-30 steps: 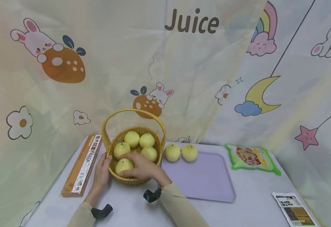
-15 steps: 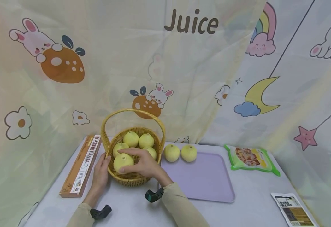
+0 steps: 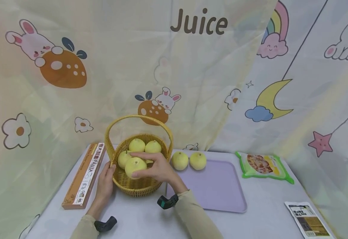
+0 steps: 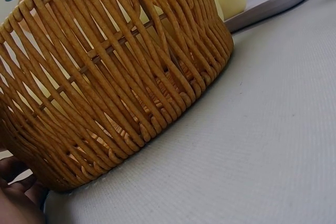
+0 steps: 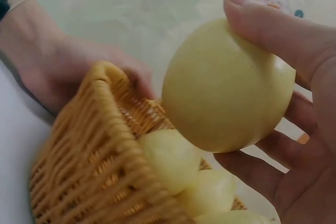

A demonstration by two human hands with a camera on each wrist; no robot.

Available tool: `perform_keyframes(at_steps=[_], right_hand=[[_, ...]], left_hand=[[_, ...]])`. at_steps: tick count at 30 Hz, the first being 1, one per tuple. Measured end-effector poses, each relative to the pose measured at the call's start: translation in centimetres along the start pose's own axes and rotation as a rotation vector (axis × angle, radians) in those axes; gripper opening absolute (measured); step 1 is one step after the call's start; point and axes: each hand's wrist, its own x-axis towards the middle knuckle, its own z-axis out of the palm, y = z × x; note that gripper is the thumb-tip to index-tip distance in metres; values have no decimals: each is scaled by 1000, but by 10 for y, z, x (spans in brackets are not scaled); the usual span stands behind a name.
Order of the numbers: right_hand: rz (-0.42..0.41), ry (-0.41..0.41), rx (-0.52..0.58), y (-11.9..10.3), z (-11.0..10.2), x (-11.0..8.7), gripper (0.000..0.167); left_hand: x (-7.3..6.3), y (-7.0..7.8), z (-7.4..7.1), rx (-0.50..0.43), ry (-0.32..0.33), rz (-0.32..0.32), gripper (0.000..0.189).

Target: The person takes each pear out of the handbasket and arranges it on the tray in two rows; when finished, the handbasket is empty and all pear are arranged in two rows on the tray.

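My right hand grips a round yellow pear between thumb and fingers, raised over the front of a woven basket. In the right wrist view this pear is above the rim, with several others below it. The left hand holds the basket's left side at the rim, by the foot of the tall arched handle. Inside the basket, pears sit toward the back and left; one on the right is mostly hidden behind my right hand. The left wrist view shows the basket's wall standing on the cloth.
A lilac tray lies right of the basket, two pears at its back left. A long pasta box lies to the left. A green-edged food packet and a white pouch are on the right. A printed curtain hangs behind.
The right hand has lifted the front pear out of its place in the basket and moved it slightly right. My left hand has kept its hold on the basket.
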Motion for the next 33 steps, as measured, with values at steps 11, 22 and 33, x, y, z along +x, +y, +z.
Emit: perform_keyframes(at_steps=[11,22,33], right_hand=[[-7,-27,37,-10,-19,-7,63],[-43,24,150,-23,-44,-17,62],[-51,94,129,-36,-69,-37,63]], left_hand=[[1,-1,0,-1,7,13,65],[1,0,-2,-8,-8,10,64],[0,-1,0,0,-9,10,67]])
